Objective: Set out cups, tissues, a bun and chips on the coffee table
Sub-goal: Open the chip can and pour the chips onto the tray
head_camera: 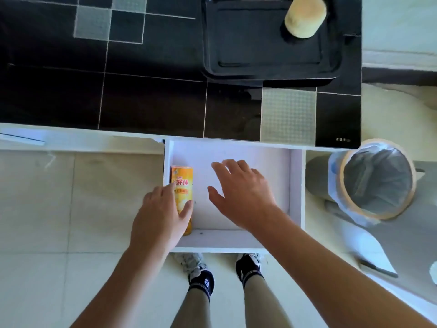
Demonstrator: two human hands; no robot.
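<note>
coffee table [151,98]: glossy black glass
tray [260,67]: matt black plastic
drawer [246,152]: smooth white board
chips can [183,183]: glossy printed

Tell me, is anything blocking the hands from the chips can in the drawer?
Nothing visible is. The left hand already curls round the orange cylindrical chips can lying in the open white drawer. The right hand hovers open beside it.

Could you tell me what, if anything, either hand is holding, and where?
The left hand grips the orange cylindrical chips can around its middle; the right hand holds nothing.
</note>
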